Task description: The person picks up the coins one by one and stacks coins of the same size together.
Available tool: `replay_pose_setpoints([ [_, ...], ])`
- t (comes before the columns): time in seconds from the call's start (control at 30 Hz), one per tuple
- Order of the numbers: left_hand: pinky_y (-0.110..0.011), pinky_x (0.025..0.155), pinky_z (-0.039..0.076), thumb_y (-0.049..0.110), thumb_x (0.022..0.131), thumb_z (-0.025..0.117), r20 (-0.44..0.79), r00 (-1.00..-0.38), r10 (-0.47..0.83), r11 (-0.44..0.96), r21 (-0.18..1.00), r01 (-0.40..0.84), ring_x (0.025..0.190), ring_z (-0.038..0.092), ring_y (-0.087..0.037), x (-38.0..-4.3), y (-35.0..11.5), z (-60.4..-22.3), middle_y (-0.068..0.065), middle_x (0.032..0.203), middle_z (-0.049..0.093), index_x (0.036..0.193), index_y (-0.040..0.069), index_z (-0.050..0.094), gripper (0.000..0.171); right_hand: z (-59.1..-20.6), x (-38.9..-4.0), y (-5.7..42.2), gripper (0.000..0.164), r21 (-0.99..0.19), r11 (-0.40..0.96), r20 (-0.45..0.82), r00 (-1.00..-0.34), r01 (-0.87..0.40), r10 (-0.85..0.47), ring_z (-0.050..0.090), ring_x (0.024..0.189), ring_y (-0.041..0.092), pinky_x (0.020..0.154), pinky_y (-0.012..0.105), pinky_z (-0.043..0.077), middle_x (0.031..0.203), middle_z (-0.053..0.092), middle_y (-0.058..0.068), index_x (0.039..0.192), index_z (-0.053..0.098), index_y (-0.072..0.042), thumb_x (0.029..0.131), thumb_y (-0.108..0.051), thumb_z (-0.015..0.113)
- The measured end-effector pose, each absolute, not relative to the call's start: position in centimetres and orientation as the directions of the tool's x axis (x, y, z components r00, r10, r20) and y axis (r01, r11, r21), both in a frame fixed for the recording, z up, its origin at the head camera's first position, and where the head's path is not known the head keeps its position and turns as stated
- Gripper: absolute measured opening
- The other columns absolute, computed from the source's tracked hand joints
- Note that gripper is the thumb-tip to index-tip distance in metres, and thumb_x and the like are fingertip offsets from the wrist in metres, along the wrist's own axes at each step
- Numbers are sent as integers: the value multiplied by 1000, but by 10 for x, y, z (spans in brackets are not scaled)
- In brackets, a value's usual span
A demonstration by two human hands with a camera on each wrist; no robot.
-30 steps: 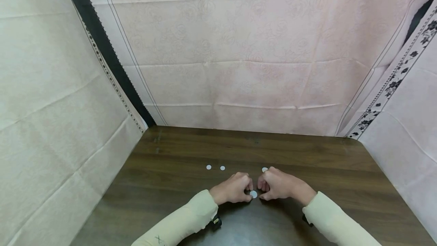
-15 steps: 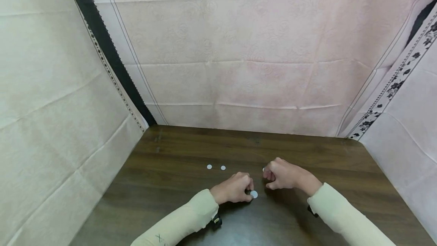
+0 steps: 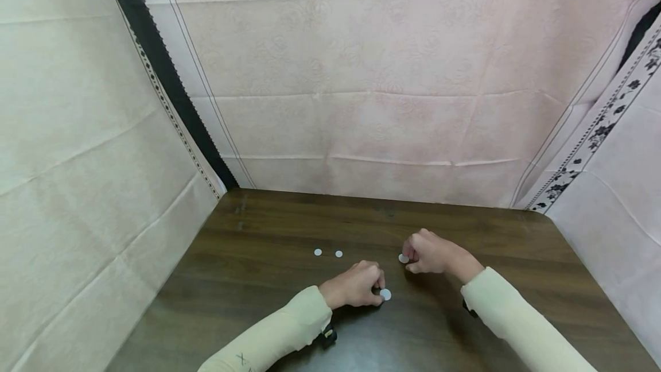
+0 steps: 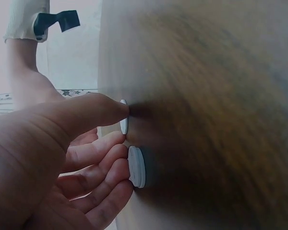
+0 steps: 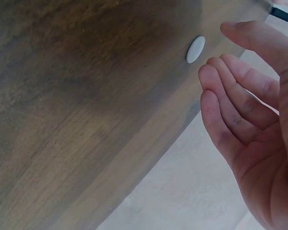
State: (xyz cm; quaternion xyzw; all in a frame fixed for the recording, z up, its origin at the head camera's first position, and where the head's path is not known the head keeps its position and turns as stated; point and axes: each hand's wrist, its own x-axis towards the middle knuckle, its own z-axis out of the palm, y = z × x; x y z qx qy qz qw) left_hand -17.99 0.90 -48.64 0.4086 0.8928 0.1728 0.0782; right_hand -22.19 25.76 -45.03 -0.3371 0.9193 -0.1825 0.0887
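- In the head view, your left hand (image 3: pixel 356 285) is low over the worktop (image 3: pixel 206 291), thumb and forefinger at the edge of the near disc (image 3: pixel 385 294); it looks like a light pinch.
- Your right hand (image 3: pixel 435 252) reaches farther out, its fingers bent, with the far disc (image 3: pixel 403 258) just at their tips.
- A third disc (image 3: pixel 338 254) and a fourth disc (image 3: pixel 318 252) lie side by side on the worktop, apart, beyond your left hand.
- In the left wrist view, a thin white piece (image 4: pixel 124 125) shows between your thumb and forefinger tips, and a thicker white piece (image 4: pixel 137 167), perhaps a stack, shows by your other fingertips. You can't tell from this angle which discs seen from above these are.
- In the right wrist view, your right hand grips nothing: thumb and fingers are parted, and a disc, seemingly the far one, lies flat just beyond them.
- The step in hand, I judge, is your left hand steadying one disc while your right goes to take another.
- The next move calls for you to bring your right thumb and fingertips down to the far disc's rim and close gently; so thin a piece may slip.
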Motion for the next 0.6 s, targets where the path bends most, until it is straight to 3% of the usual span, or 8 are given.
replay_pose_setpoints([
  [0.2,-9,69,44,22,88,85,12,-646,763,597,369,712,77,51,3,-180,8,-487,5,92,66,94,13,77,14,-453,-228,258,13,-409,725,-65,-775,-554,-629,60,72,5,65,23,54,85,72,3,95,75,-2,86,-6,83],
  [0.6,-8,70,43,22,87,85,23,-648,761,601,352,718,77,52,3,-180,9,-488,5,91,67,94,13,77,14,-463,-238,257,12,-370,744,-64,-784,-556,-618,57,71,5,65,24,52,83,70,2,92,74,-5,86,-9,84],
])
